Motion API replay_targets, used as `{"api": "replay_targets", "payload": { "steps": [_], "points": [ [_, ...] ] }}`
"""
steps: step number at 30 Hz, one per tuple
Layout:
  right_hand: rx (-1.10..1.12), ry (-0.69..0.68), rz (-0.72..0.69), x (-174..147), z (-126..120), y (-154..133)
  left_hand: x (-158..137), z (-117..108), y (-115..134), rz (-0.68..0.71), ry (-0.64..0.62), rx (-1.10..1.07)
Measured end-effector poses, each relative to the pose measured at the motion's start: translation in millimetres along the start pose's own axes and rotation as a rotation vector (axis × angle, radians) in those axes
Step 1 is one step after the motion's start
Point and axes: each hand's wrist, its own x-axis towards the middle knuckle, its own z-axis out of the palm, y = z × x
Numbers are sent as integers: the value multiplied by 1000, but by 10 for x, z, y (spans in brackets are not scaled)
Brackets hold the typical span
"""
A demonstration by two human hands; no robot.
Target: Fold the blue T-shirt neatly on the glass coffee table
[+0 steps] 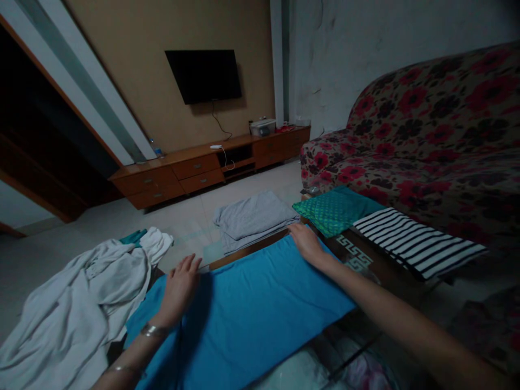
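Pressing hands [244, 271] flat on blue cloth [252, 314], near edge cut off

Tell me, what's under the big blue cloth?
The blue cloth lies on a table with a wooden edge and patterned top, both hands pressing it flat: left hand, right hand. Whatever sits directly beneath the cloth is covered.

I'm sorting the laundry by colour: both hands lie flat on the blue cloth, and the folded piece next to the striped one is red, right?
Not red. In the head view the folded cloth beside the striped cloth is green. The left hand and right hand do lie flat on the blue cloth.
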Motion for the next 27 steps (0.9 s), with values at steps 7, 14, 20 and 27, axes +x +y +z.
{"api": "replay_targets", "payload": {
  "steps": [7, 14, 20, 27],
  "points": [
    [85, -54, -76, -382, 479, -198, -467, 305, 536, 23, -108, -149],
    [23, -8, 43, -239, 289, 622, -472, 346, 418, 12, -136, -234],
    [-20, 66, -8, -557, 146, 150, -682, 113, 599, -7, -137, -245],
    [43, 3, -241, -1365, 299, -106, -1279, -29, 1075, 19, -221, -364]
  ]
}}
